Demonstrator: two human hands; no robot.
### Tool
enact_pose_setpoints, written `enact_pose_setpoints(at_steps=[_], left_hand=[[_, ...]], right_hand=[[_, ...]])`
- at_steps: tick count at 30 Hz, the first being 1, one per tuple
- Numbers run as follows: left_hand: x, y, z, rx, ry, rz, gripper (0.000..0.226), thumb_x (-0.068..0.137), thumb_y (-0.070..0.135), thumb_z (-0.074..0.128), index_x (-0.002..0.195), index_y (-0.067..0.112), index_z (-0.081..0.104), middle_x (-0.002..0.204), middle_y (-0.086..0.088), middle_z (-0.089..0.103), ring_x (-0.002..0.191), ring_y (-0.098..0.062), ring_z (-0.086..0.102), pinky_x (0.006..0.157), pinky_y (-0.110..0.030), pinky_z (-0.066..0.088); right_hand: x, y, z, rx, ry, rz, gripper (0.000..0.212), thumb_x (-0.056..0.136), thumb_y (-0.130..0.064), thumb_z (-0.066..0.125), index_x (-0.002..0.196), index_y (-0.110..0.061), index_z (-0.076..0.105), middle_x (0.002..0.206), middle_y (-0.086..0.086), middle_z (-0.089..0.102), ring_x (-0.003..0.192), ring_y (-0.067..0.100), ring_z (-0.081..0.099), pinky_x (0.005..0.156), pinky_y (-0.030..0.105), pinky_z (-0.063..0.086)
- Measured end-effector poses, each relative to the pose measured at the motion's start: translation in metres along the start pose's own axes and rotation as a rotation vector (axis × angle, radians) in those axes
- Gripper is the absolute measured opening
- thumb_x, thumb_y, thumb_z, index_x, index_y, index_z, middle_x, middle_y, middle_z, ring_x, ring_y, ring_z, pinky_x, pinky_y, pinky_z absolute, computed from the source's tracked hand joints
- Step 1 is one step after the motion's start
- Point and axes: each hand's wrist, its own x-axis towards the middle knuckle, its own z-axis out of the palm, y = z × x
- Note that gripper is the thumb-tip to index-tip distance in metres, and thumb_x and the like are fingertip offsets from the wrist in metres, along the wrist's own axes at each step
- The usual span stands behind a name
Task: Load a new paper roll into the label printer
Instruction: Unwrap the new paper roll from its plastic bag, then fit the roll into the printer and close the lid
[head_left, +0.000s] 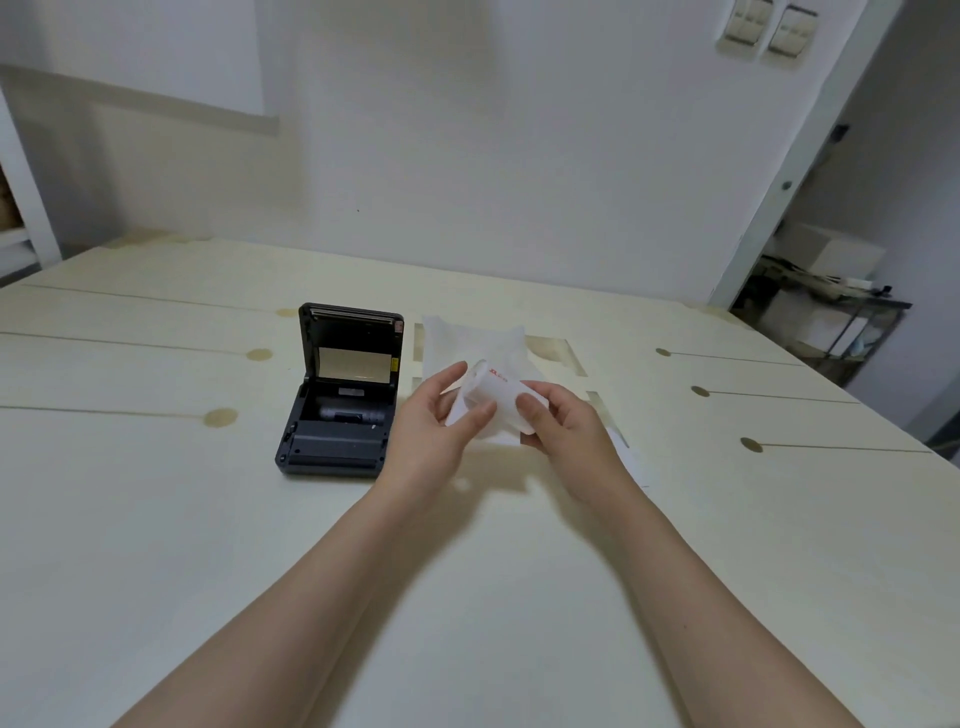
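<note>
— So, from the head camera, where is the paper roll?

— It is in the air above the pale counter, between both hands, just to the right of the label printer. The roll is white, with a small red mark on its top side, and some white wrapping seems to be around it.

— How do the hands hold it?

— The left hand has its grip closed on the left end of the roll: the thumb is low in front and the fingers go up behind it. The right hand has its grip closed on the right end, the thumb pressing on top.

— And the printer?

— It is dark grey and it stands on the counter with its lid open and upright. The compartment under the lid shows a dark roller-like part; I cannot tell if any paper is inside.

— Anything else near?

— Behind the hands a crumpled white sheet lies on the counter, just beside the printer lid. On the wall, far up on the right, are two light switches.
</note>
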Motion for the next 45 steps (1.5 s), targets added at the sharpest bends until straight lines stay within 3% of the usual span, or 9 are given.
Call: enact_pose_setpoints(at_steps=[9, 15, 20, 25, 28, 31, 36, 42, 45], left_hand=[[0.002, 0.024, -0.004, 0.041, 0.105, 0.0, 0.03, 0.073, 0.024, 0.085, 0.099, 0.032, 0.072, 0.099, 0.005, 0.074, 0.092, -0.013, 0.071, 0.079, -0.03, 0.057], [0.001, 0.029, -0.006, 0.327, 0.015, 0.127, 0.032, 0.07, 0.018, 0.084, 0.099, 0.029, 0.076, 0.093, 0.01, 0.076, 0.087, -0.01, 0.068, 0.075, -0.018, 0.051], [0.001, 0.029, -0.004, 0.489, 0.032, 0.215, 0.034, 0.072, 0.02, 0.082, 0.104, 0.03, 0.075, 0.095, 0.01, 0.075, 0.087, -0.009, 0.067, 0.076, -0.025, 0.052], [0.002, 0.032, -0.014, 0.436, -0.004, 0.241, 0.034, 0.081, 0.011, 0.074, 0.109, 0.03, 0.072, 0.098, 0.015, 0.074, 0.094, -0.004, 0.068, 0.081, -0.024, 0.055], [0.005, 0.031, -0.029, 0.44, 0.025, 0.228, 0.042, 0.08, 0.016, 0.076, 0.119, 0.029, 0.066, 0.111, 0.013, 0.07, 0.103, -0.003, 0.063, 0.083, -0.011, 0.048], [0.007, 0.032, -0.051, 0.447, 0.021, 0.174, 0.047, 0.082, 0.015, 0.075, 0.127, 0.025, 0.063, 0.122, 0.007, 0.067, 0.11, -0.008, 0.061, 0.094, -0.023, 0.048], [0.009, 0.038, -0.091, 0.461, 0.058, 0.126, 0.034, 0.079, 0.012, 0.075, 0.111, 0.025, 0.072, 0.101, 0.008, 0.075, 0.089, -0.007, 0.072, 0.082, -0.032, 0.059], [0.012, 0.041, -0.126, 0.523, 0.163, 0.173, 0.041, 0.074, 0.006, 0.077, 0.109, 0.028, 0.073, 0.09, 0.016, 0.072, 0.084, 0.004, 0.069, 0.075, -0.009, 0.053], [0.013, 0.038, -0.138, 0.526, 0.173, 0.182, 0.036, 0.076, 0.009, 0.076, 0.108, 0.025, 0.074, 0.09, 0.015, 0.071, 0.085, 0.0, 0.069, 0.069, -0.001, 0.047]], right_hand=[[-0.005, -0.014, 0.006, 0.048, -0.143, -0.042, 0.034, 0.093, -0.034, 0.064, 0.123, -0.018, 0.064, 0.118, 0.004, 0.071, 0.11, 0.023, 0.069, 0.096, 0.039, 0.056], [-0.002, -0.023, 0.007, -0.437, -0.096, -0.125, 0.033, 0.089, -0.025, 0.068, 0.121, -0.026, 0.06, 0.119, -0.012, 0.055, 0.116, 0.007, 0.051, 0.091, 0.023, 0.041], [-0.002, -0.03, 0.015, -0.452, -0.074, -0.196, 0.068, 0.086, -0.018, 0.068, 0.143, -0.04, 0.039, 0.12, -0.017, 0.055, 0.085, 0.003, 0.054, 0.071, 0.012, 0.042], [0.002, -0.032, 0.026, -0.342, 0.026, -0.179, 0.034, 0.085, -0.02, 0.073, 0.115, -0.027, 0.059, 0.115, -0.011, 0.065, 0.104, 0.009, 0.063, 0.082, 0.026, 0.054], [0.001, -0.032, 0.034, -0.224, 0.026, -0.111, 0.031, 0.086, -0.02, 0.073, 0.111, -0.029, 0.057, 0.109, -0.008, 0.066, 0.1, 0.013, 0.063, 0.079, 0.026, 0.052], [0.004, -0.031, 0.044, -0.138, 0.01, -0.056, 0.036, 0.083, -0.006, 0.071, 0.103, -0.033, 0.059, 0.104, -0.003, 0.067, 0.096, 0.022, 0.068, 0.083, 0.042, 0.055], [0.011, -0.036, 0.078, -0.166, -0.005, -0.041, 0.032, 0.082, -0.003, 0.073, 0.1, -0.027, 0.06, 0.097, -0.004, 0.067, 0.083, 0.014, 0.059, 0.064, 0.012, 0.047], [0.023, -0.034, 0.124, -0.351, 0.022, -0.052, 0.025, 0.077, -0.012, 0.074, 0.09, -0.027, 0.06, 0.088, -0.011, 0.066, 0.077, 0.007, 0.058, 0.057, 0.01, 0.041], [0.025, -0.031, 0.141, -0.441, 0.037, -0.11, 0.026, 0.078, -0.01, 0.067, 0.089, -0.03, 0.056, 0.089, -0.005, 0.066, 0.084, 0.016, 0.059, 0.062, 0.021, 0.041]])
